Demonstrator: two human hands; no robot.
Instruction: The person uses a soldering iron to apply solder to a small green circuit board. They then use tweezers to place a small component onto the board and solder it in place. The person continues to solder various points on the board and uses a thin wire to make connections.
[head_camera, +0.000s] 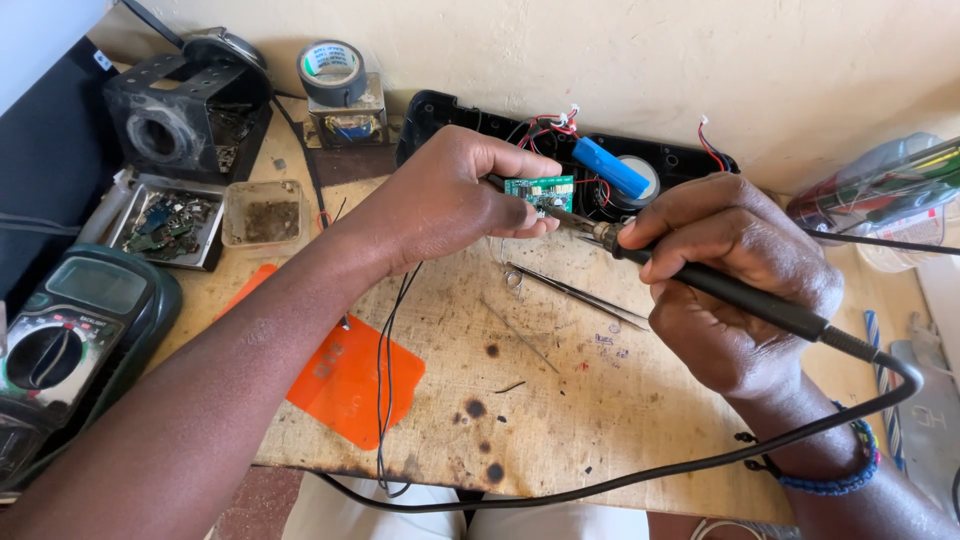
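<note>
Scorched wooden surface (560, 420) carries tweezers (575, 292) and an orange mat (350, 380). Right hand (735, 285) is closed pen-style around the soldering iron (720, 290), tip at the board. Left hand (450, 195), wrist arched, pinches the small green circuit board (538, 188) by its edges above the surface. Board judged light, stiff, fragile; edges the safe hold. Black speaker casing (570, 150) lies beyond.

Multimeter (55, 335) left of bench (600, 420), tape (332, 72) behind

Head view, close down over workbench (560, 420)
</note>
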